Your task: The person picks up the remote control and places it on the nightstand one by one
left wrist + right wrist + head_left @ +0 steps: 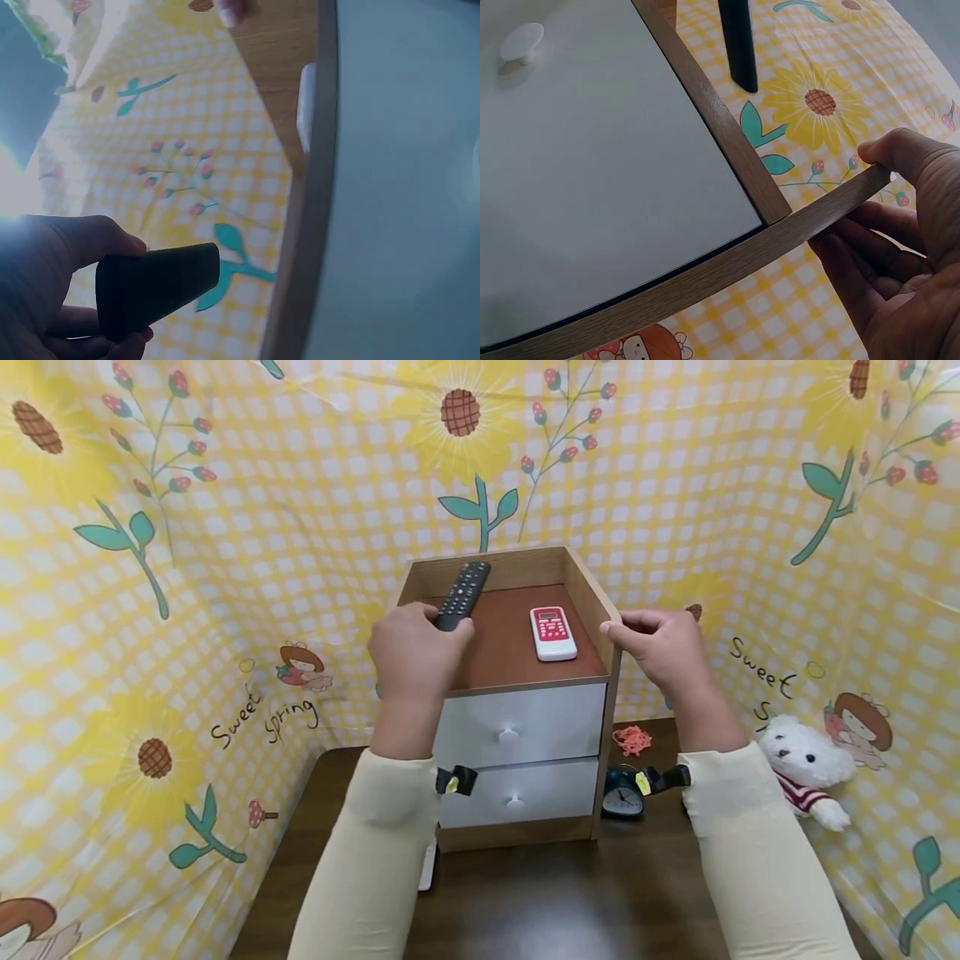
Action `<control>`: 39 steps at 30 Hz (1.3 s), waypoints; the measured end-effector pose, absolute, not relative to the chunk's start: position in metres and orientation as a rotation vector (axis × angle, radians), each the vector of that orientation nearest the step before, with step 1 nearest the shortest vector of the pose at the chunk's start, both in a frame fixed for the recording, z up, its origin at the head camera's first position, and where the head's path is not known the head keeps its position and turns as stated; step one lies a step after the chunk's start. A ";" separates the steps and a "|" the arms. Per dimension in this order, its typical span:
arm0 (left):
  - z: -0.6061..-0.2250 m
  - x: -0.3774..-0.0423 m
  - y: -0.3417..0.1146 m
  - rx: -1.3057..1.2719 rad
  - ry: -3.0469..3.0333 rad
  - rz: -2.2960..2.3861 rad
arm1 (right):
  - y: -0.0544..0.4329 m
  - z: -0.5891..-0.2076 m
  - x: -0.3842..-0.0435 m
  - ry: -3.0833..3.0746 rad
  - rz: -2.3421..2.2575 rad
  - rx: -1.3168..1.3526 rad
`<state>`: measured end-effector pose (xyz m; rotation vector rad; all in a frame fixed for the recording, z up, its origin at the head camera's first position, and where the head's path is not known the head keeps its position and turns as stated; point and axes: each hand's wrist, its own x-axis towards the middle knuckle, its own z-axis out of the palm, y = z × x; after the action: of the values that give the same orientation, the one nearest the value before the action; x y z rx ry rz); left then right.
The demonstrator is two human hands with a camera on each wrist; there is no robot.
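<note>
The left grip (416, 647) holds the black remote (463, 597) by its near end, thumb on one side and fingers on the other, tilted above the left part of the tray (498, 647). The right grip (663, 643) pinches the front edge of the side panel (592, 602). To handle this well, I'd keep that pinch light and steady — enough to brace the cabinet (517, 837), not tug it. The remote's far end should stay off the back wall (517, 570); if lowered, it is best brought level first.

The red remote (552, 633) lies on the tray's right half and limits room there; the left grip hides part of the other half. Both drawers (480, 727) are closed. Right of the cabinet on the surface (637, 885) are a clock (622, 800) and string (632, 741), with a bear (810, 756) farther right. A white thing (427, 870) shows at the cabinet's lower left — too little to name.
</note>
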<state>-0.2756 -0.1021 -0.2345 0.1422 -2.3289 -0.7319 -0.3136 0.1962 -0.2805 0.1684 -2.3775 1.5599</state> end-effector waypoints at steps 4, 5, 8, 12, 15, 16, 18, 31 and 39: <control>-0.251 -0.291 -0.091 0.219 -2.359 -0.859 | 0.196 -0.280 -0.315 -2.351 1.582 0.182; -0.256 -0.295 -0.088 0.244 -2.364 -0.886 | 0.196 -0.280 -0.316 -2.348 1.583 0.178; -0.268 -0.305 -0.080 0.285 -2.377 -0.969 | 0.196 -0.280 -0.315 -2.351 1.579 0.156; -0.277 -0.316 -0.066 0.297 -2.404 -0.994 | 0.197 -0.281 -0.315 -2.359 1.586 0.142; -0.280 -0.322 -0.057 0.294 -2.434 -0.955 | 0.197 -0.282 -0.315 -2.359 1.593 0.148; -0.280 -0.324 -0.055 0.294 -2.445 -0.942 | 0.197 -0.282 -0.314 -2.358 1.594 0.148; -0.281 -0.327 -0.050 0.296 -2.468 -0.908 | 0.197 -0.282 -0.314 -2.360 1.596 0.148; -0.280 -0.332 -0.030 0.323 -2.554 -0.758 | 0.196 -0.283 -0.315 -2.329 1.612 0.184; -0.282 -0.335 -0.023 0.307 -2.571 -0.693 | 0.197 -0.283 -0.315 -2.318 1.602 0.183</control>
<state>-0.3350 -0.0233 -0.2820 0.3067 -2.5705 -0.6928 -0.3154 0.1972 -0.2835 0.1832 -2.3183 1.6023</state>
